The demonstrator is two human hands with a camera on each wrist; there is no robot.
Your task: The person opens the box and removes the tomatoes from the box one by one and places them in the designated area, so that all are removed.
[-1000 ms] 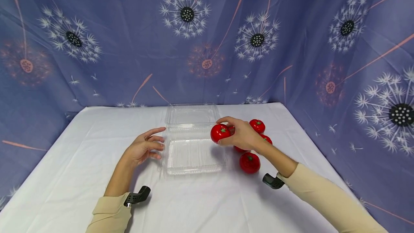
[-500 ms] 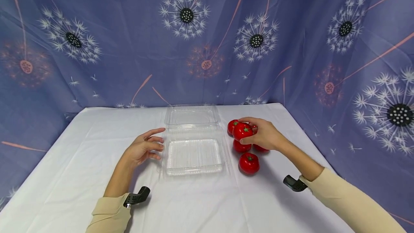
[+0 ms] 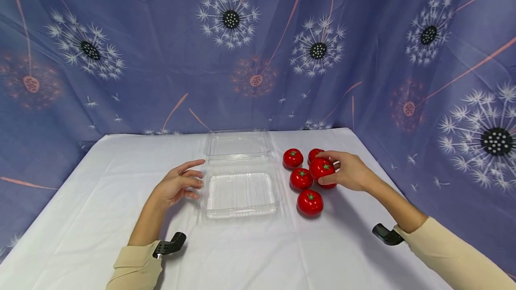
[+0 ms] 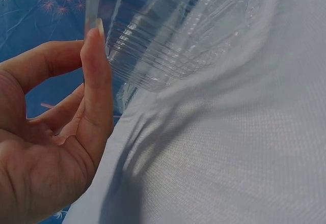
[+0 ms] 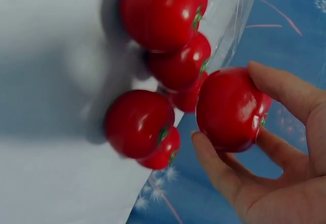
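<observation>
A clear plastic clamshell container (image 3: 209, 191) lies open at the middle of the white table, its lid (image 3: 238, 143) folded back. My left hand (image 3: 198, 178) rests beside its left edge with relaxed fingers. In the left wrist view one fingertip (image 4: 94, 35) lies against the container's ribbed wall (image 4: 153, 46). My right hand (image 3: 331, 169) grips a red tomato (image 3: 321, 168) just above a cluster of several tomatoes (image 3: 300, 178) right of the container. In the right wrist view the held tomato (image 5: 232, 109) sits between thumb and fingers, with the others (image 5: 138, 122) beside it on the cloth.
The white tablecloth (image 3: 258, 254) covers the table, with bare cloth in front and at the left. A blue dandelion-print curtain (image 3: 161, 57) hangs behind and at both sides. One tomato (image 3: 309, 202) lies nearest the front; another tomato (image 3: 292, 158) is close to the lid.
My right hand has carried the tomato to the right, from over the container's right edge to above the tomato cluster. The left hand and the container have stayed put.
</observation>
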